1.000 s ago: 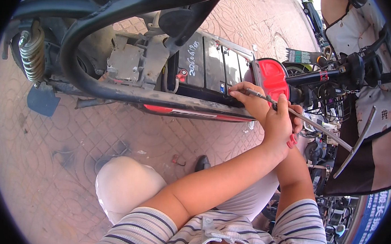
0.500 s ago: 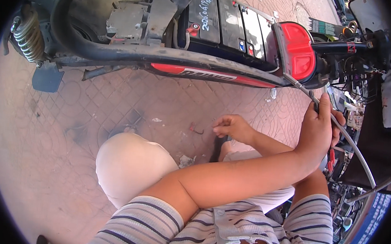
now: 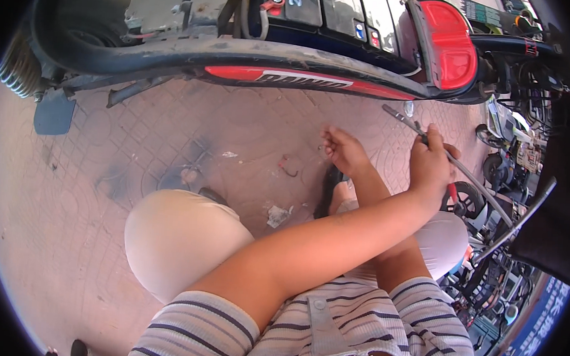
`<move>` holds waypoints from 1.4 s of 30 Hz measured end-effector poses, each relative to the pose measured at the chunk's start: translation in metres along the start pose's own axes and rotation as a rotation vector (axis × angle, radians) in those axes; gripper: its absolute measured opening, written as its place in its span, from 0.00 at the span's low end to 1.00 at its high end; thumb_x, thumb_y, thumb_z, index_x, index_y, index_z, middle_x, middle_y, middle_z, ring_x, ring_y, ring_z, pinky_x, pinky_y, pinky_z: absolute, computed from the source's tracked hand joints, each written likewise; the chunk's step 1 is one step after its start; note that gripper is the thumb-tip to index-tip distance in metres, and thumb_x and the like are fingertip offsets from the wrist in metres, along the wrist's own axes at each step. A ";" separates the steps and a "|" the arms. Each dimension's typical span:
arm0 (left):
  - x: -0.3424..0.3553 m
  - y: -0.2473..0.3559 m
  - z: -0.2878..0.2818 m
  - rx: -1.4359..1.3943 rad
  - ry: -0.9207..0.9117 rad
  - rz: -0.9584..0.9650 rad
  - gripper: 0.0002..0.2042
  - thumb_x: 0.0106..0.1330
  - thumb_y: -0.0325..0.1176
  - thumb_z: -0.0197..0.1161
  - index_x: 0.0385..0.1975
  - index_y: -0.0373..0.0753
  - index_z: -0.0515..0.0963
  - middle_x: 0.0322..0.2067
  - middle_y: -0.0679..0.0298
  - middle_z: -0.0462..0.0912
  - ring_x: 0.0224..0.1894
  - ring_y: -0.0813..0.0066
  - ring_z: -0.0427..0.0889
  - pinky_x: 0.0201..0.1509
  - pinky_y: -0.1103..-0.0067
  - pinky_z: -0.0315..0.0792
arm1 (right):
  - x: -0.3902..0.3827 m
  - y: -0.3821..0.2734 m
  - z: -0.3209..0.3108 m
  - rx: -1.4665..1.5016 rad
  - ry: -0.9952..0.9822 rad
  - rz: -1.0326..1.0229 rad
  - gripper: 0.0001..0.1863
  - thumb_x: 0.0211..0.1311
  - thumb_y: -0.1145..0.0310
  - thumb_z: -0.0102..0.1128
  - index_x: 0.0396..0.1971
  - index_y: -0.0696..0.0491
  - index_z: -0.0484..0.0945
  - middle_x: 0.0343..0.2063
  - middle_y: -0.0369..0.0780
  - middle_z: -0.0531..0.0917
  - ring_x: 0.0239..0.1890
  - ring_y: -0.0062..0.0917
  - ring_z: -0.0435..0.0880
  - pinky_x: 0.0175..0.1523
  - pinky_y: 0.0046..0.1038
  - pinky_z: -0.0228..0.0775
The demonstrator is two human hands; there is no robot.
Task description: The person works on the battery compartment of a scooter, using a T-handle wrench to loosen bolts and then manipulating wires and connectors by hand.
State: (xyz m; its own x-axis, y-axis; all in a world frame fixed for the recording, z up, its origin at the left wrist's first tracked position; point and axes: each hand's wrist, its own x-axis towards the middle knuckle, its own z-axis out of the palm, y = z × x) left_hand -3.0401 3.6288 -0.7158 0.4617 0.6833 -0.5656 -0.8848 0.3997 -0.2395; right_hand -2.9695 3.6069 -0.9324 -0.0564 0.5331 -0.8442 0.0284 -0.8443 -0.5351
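Observation:
My arms are crossed. My left hand (image 3: 431, 162) grips a long metal T-handle wrench (image 3: 483, 190) whose crossbar lies at the right. The wrench's tip points toward the electric scooter (image 3: 175, 57) and is apart from it. A dark tip by my thumb and a red handle (image 3: 452, 192) below the palm suggest a second tool in the same hand. My right hand (image 3: 345, 150) hangs above the paving, left of the other, with its fingers curled together. Something small and dark shows at its fingertips, too small to name. Batteries (image 3: 341, 8) sit exposed in the scooter's frame.
A short red-and-black wire (image 3: 289, 168) and a pale scrap (image 3: 279, 215) lie on the paving (image 3: 89, 185). My knees (image 3: 180, 243) are bent below my arms. Parked scooters (image 3: 505, 146) and a blue sign (image 3: 530, 330) stand at the right.
The wrench's tip has moved away from the scooter's red front part as my left hand came leftward. My right hand has risen a little. The view has shifted, and the scooter sits higher in it.

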 end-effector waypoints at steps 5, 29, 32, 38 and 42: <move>0.012 -0.009 -0.018 0.005 0.095 -0.070 0.16 0.78 0.46 0.44 0.33 0.40 0.64 0.21 0.61 0.75 0.13 0.78 0.66 0.11 0.80 0.58 | -0.041 -0.050 -0.020 0.714 -0.144 -0.059 0.21 0.69 0.57 0.55 0.52 0.56 0.76 0.36 0.39 0.80 0.33 0.24 0.74 0.37 0.19 0.68; 0.056 -0.002 -0.079 0.151 0.204 -0.196 0.13 0.75 0.47 0.47 0.32 0.47 0.66 0.17 0.72 0.68 0.18 0.78 0.67 0.19 0.81 0.54 | 0.021 0.005 -0.051 0.206 0.154 0.123 0.10 0.68 0.65 0.60 0.35 0.58 0.76 0.30 0.38 0.82 0.29 0.22 0.80 0.32 0.19 0.74; 0.064 -0.003 -0.088 0.198 0.303 -0.123 0.17 0.76 0.47 0.45 0.28 0.42 0.66 0.16 0.67 0.70 0.13 0.74 0.64 0.13 0.77 0.57 | 0.027 0.047 -0.018 -0.017 0.197 0.150 0.10 0.68 0.67 0.60 0.38 0.59 0.76 0.31 0.40 0.83 0.31 0.24 0.83 0.38 0.24 0.78; 0.089 0.025 -0.127 0.249 0.484 0.022 0.20 0.76 0.47 0.42 0.28 0.37 0.68 0.16 0.61 0.74 0.08 0.71 0.65 0.08 0.74 0.60 | 0.040 0.085 -0.031 -0.307 0.231 0.203 0.10 0.64 0.69 0.64 0.39 0.59 0.77 0.31 0.38 0.82 0.30 0.24 0.82 0.36 0.22 0.75; 0.109 0.035 -0.156 0.322 0.499 0.061 0.16 0.75 0.48 0.46 0.33 0.42 0.70 0.22 0.64 0.76 0.13 0.76 0.66 0.12 0.77 0.60 | 0.032 0.107 -0.100 0.104 0.274 -0.041 0.08 0.67 0.68 0.59 0.38 0.57 0.77 0.31 0.38 0.83 0.29 0.24 0.82 0.34 0.22 0.74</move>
State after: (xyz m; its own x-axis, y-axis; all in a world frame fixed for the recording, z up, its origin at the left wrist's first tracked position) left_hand -3.0311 3.6216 -0.9090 0.2562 0.3722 -0.8921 -0.8096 0.5869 0.0123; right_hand -2.8685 3.5386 -1.0198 0.2168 0.5499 -0.8066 -0.0714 -0.8151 -0.5749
